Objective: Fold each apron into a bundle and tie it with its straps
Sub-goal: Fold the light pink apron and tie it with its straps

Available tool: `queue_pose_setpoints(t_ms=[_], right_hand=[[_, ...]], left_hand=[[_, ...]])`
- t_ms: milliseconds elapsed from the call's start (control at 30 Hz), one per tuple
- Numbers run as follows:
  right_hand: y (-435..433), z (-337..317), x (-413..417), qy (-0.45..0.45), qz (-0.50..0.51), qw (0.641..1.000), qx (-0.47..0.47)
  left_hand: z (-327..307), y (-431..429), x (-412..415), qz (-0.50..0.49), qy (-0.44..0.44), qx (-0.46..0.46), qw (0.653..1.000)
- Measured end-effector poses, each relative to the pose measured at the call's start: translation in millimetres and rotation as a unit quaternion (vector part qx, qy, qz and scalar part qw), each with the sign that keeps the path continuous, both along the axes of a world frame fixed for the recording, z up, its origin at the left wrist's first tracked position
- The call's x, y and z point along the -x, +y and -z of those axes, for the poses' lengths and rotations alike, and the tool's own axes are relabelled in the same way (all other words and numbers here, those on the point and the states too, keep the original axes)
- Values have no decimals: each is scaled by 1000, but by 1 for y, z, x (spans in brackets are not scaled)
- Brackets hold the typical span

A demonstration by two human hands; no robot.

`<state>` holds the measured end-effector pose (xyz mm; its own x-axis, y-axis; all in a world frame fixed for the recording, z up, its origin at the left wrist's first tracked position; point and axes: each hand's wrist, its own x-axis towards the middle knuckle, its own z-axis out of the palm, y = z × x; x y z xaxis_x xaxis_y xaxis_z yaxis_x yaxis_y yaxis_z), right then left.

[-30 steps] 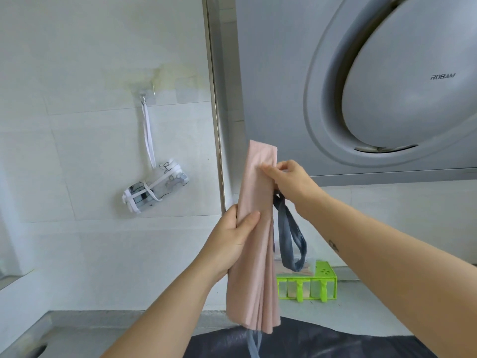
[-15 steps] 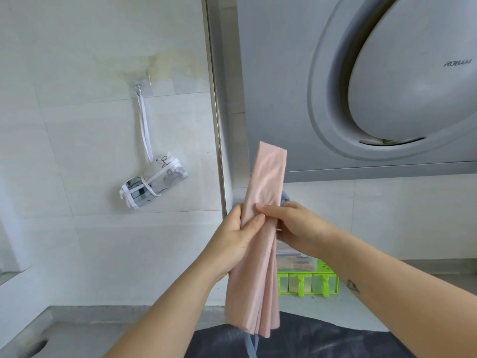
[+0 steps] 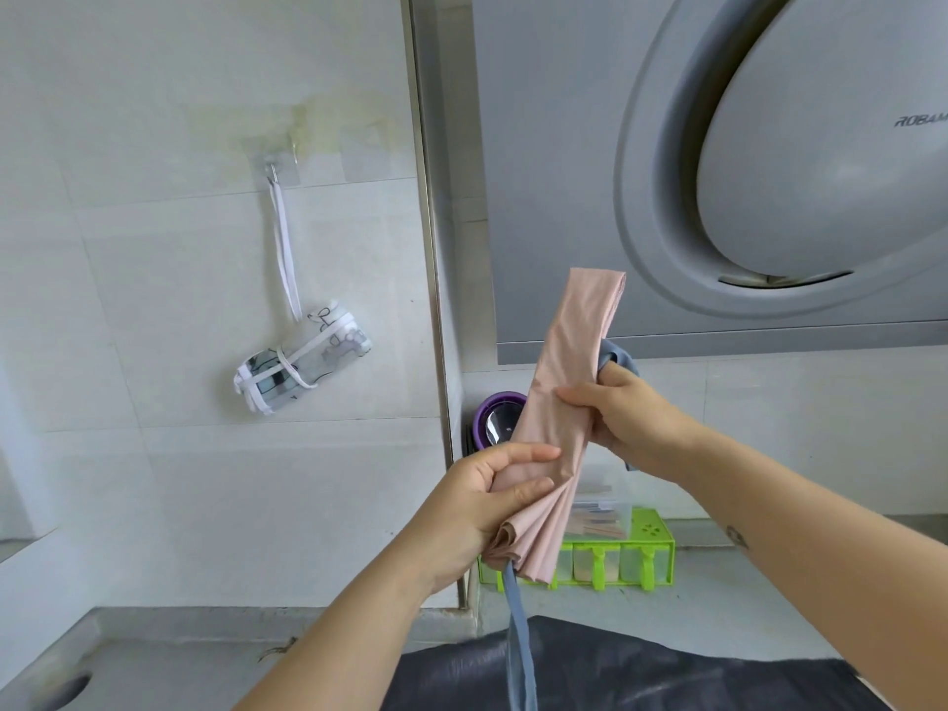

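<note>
Nearest, a grey-blue strap [image 3: 519, 644] dangles from the bottom of the apron [image 3: 572, 361] over a dark cloth [image 3: 667, 679] at the lower edge. Just above, the left hand [image 3: 477, 510] grips the apron's pleated lower end, fingers curled round it. The right hand [image 3: 631, 423] pinches the strip a little higher, with more strap bunched behind its fingers. The apron is held in the air as a long, narrow folded strip, tilted right. It looks light, thin and limp, likely to fan open where unheld, so rolling from a pinched end seems safest. Beyond, the table [image 3: 708, 608] carries a green rack [image 3: 651, 538] close behind. The hood [image 3: 564, 146] hangs near the strip's top. Open room lies leftward, where a tied bundle [image 3: 302, 361] hangs on the wall.
</note>
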<state>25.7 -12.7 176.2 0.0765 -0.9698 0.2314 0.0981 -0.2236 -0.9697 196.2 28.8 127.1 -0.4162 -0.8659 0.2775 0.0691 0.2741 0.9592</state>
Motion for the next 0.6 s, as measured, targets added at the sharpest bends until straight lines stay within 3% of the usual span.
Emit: queue_pose_setpoints(t_ms=[100, 233, 400, 467, 533, 600], right_hand=[[0, 2, 8, 105, 9, 990, 98], [2, 4, 11, 236, 6, 945, 227], [-4, 14, 14, 307, -12, 905, 294], [-9, 19, 14, 299, -27, 907, 294], [-13, 20, 14, 277, -36, 918, 281], [-18, 22, 15, 310, -19, 902, 301]], left_hand=[[-1, 0, 3, -4, 2, -18, 1000], [-1, 0, 5, 6, 46, -65, 997], [-2, 2, -3, 52, 135, -152, 978], [-3, 1, -8, 61, 165, -229, 957], [-4, 1, -14, 69, 155, -262, 950], [-6, 3, -15, 84, 112, -254, 957]])
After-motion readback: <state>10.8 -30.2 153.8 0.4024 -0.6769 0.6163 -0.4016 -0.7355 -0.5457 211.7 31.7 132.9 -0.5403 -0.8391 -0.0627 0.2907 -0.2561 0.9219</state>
